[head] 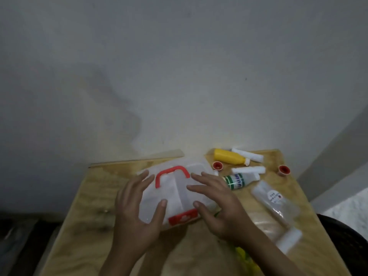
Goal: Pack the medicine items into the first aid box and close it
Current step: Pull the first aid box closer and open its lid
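The first aid box lies between 2 spread hands; the left hand cups its 9 o'clock side, the right hand its 3 o'clock side; fingers loose, not clenched.

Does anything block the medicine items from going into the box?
Yes: the box has its lid on, with both the left hand and right hand resting on it. The yellow bottle lies outside.

Mostly plastic on bare wood here

Box is frosted translucent plastic, red handle glossy; counter raw matt plywood; yellow bottle smooth plastic.
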